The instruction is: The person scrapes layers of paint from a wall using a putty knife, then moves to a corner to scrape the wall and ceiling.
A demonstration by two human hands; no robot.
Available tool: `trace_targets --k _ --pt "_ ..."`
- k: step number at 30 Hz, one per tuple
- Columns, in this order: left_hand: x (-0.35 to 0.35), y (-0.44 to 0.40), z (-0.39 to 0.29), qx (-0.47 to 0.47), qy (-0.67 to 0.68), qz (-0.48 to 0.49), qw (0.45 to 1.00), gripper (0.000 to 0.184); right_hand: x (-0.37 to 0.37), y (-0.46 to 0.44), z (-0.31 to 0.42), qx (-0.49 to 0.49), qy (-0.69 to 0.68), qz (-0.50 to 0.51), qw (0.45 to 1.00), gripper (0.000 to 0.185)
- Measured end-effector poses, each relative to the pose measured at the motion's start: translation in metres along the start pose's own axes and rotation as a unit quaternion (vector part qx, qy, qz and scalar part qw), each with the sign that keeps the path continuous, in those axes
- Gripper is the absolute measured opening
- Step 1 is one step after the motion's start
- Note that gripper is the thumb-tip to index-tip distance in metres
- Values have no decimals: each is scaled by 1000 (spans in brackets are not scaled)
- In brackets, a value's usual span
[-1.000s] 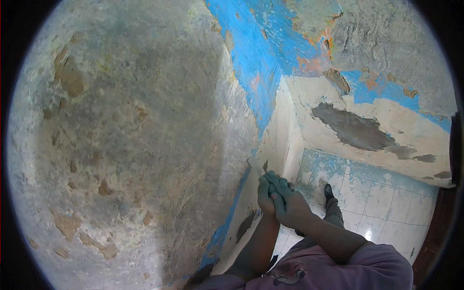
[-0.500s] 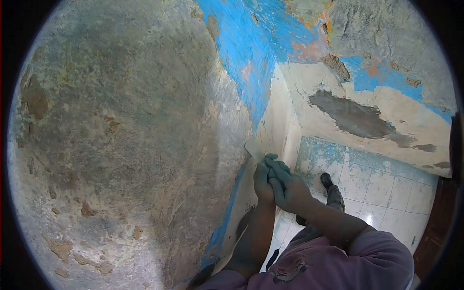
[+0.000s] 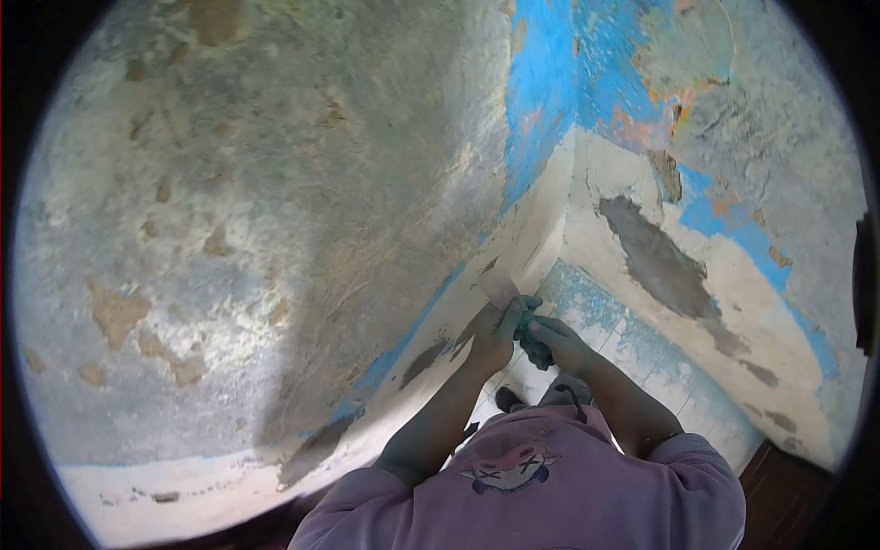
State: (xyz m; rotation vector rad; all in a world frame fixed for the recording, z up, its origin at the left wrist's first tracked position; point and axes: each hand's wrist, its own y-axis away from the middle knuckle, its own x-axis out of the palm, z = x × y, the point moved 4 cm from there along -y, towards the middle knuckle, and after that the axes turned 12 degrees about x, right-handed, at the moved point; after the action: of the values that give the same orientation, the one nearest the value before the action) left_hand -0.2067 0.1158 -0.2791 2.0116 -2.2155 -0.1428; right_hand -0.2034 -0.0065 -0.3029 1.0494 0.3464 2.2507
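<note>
Where the hands meet, head view: the left hand [image 3: 495,337] and the right hand [image 3: 561,343] come together below the wall corner [image 3: 569,188], in front of the person's shirt [image 3: 587,486].
Flat blade: the thin, pale blade [image 3: 499,288] sticks out of the bunched fingers, below and to the left of the wall corner; its handle is hidden.
Blade's long axis: it slants up and leftward from the fingers, off to the left of the wall corner and toward the left wall [image 3: 367,174]. Whether its edge touches that wall, I cannot tell.
Nearer hand: the left, its fingers right at the base of the blade; the right hand is on the far side of them, more nearly under the wall corner.
Left hand: closed around the base of the blade.
Right hand: fingers curled in against the left hand; whether they also grip the handle, I cannot tell.
Pale band: it runs down and leftward from the wall corner [image 3: 536,225], behind the blade, with a blue strip [image 3: 394,353] along its upper edge.
Tiled floor: its teal-stained part [image 3: 587,298] lies just below the wall corner, to the right of the blade.
</note>
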Motion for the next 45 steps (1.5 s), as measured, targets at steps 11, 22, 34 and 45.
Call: trace_targets --k 11,22,34,45 --pt "37 -33 44 129 136 -289 939 38 -26 -20 35 -276 360 -222 863 45" --pt "42 -52 12 140 120 -369 911 37 -31 -28 57 -149 300 -110 936 44" --pt "35 -58 2 157 79 -371 912 37 -29 -33 59 -177 277 -121 937 42" --pt "31 -54 6 121 117 -363 916 37 -44 -49 43 -124 292 -137 938 44"
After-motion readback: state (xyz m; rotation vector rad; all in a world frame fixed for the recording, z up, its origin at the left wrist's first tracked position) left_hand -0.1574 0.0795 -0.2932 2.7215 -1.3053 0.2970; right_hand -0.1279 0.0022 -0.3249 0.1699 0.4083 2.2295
